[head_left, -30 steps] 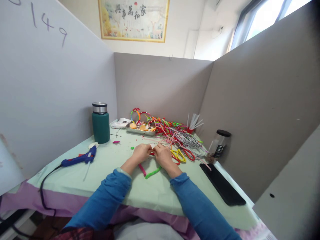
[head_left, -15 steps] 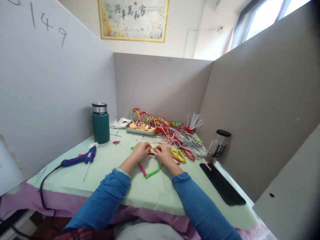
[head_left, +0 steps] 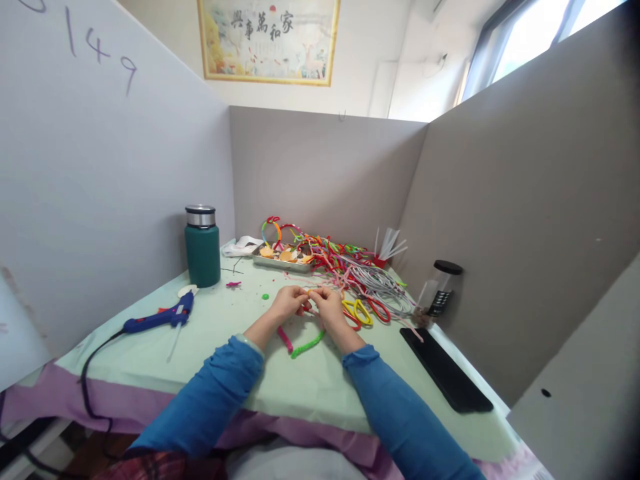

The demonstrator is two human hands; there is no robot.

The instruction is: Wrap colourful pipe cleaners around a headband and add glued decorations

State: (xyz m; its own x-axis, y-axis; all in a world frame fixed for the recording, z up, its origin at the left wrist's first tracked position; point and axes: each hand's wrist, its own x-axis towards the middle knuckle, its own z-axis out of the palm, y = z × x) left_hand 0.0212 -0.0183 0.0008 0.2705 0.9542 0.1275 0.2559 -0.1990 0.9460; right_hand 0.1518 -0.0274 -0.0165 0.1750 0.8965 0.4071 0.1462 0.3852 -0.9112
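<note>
My left hand (head_left: 289, 304) and my right hand (head_left: 328, 308) meet above the middle of the table. The fingers of both are pinched close together on a short orange piece of pipe cleaner (head_left: 309, 291), mostly hidden by the fingertips. Below them hangs or lies a curved band of fuzzy pipe cleaner, with a pink stretch (head_left: 285, 340) on the left and a green stretch (head_left: 308, 345) on the right. A bit of red shows under the left fingers. Just left of my left hand lies a small green piece (head_left: 265, 297).
A blue glue gun (head_left: 160, 319) and a green bottle (head_left: 203, 248) stand at left. Behind are a metal tray (head_left: 283, 265) and piled pipe cleaners (head_left: 345, 257). Yellow-handled scissors (head_left: 358, 311) lie by my right hand; a black slab (head_left: 445, 370) and a jar (head_left: 440, 290) are further right.
My hands have drawn closer together, the left moving slightly right, so less of the orange pipe cleaner and the red stretch shows. The small green piece is now fully uncovered.
</note>
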